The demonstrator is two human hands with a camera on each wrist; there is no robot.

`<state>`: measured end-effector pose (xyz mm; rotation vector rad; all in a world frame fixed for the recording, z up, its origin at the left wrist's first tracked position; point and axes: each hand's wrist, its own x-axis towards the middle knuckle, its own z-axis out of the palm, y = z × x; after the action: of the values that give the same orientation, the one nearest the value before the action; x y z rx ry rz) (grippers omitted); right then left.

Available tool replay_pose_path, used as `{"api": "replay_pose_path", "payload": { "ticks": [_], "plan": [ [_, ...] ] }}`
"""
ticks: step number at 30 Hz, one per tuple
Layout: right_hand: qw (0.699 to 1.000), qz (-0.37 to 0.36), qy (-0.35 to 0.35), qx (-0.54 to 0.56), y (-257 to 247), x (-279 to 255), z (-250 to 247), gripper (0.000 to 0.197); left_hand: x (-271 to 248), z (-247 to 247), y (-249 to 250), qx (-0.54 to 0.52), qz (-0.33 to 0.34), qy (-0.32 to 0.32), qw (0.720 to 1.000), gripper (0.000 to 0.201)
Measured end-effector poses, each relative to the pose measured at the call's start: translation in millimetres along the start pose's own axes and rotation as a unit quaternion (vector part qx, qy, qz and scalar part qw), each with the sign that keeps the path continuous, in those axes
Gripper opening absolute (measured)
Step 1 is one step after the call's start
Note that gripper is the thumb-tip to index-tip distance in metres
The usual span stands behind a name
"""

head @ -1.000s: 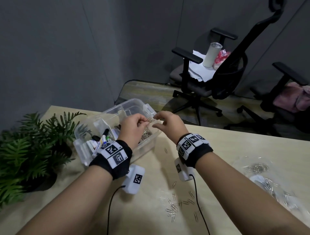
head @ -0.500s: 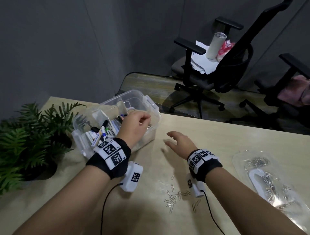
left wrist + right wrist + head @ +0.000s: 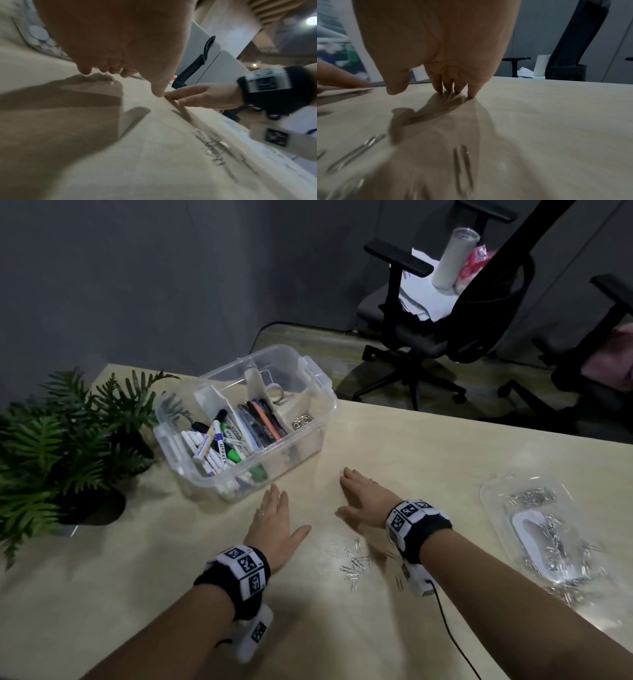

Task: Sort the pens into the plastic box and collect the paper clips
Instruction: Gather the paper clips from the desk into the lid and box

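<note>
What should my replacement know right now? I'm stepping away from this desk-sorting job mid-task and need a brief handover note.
Left hand: open, flat on the pale wooden desk, holding nothing.
Right hand: open, fingers straight, tips touching the desk, holding nothing.
Clear plastic box: markers and pens already inside; a small pile of silver paper clips sits in its right compartment.
Left: loose silver paper clips scattered between the wrists; more lie on the clear plastic lid to the right.

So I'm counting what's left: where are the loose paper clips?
Head view: the paper clips lie on the table between both wrists, near the right one.
</note>
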<state>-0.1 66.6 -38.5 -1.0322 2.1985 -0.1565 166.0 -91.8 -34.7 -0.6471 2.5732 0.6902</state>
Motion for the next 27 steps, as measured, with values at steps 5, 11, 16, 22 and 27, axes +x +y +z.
{"api": "replay_pose_path", "payload": {
  "ticks": [5,11,16,22,27],
  "plan": [
    [0.998,-0.059,-0.016,-0.024,10.5,-52.5,27.8,0.075,3.1,9.5,0.7,0.093,0.081,-0.028,0.992,0.073],
    [0.996,-0.090,-0.019,0.000,28.2,-104.9,64.1,0.065,-20.8,34.4,32.3,0.084,0.258,-0.086,0.959,0.063],
    [0.991,-0.031,0.094,0.087,45.3,-132.1,59.8,0.066,-21.1,47.0,52.2,0.019,0.301,-0.078,0.950,0.062],
    [0.981,0.131,0.093,0.110,62.0,-155.5,81.4,0.100,-22.2,52.3,47.4,-0.009,0.205,-0.008,0.979,0.086],
    [0.968,0.150,0.121,0.160,59.6,-142.9,90.8,0.085,-23.0,64.4,52.0,-0.006,0.187,-0.021,0.982,0.078]
  ]
}}
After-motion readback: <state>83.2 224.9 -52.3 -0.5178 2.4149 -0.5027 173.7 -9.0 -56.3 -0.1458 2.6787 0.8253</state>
